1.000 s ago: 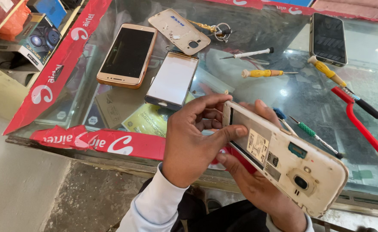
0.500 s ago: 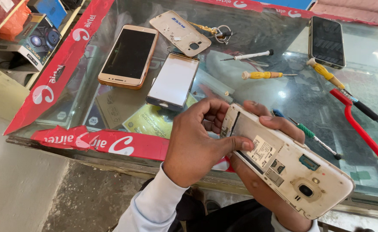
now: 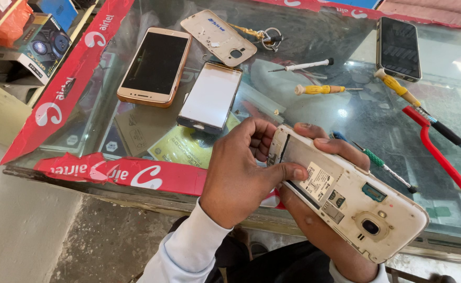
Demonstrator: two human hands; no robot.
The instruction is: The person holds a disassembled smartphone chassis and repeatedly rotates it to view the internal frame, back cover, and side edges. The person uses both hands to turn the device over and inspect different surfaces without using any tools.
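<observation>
While the right hand [image 3: 319,209] cradles it, the left hand [image 3: 241,173] pinches the open-backed phone [image 3: 356,199].

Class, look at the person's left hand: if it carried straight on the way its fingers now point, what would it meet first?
The left hand points rightward, and its fingers already press on the opened white phone held in the right hand. So the phone's open back comes first; depth beyond it is unclear.
</observation>
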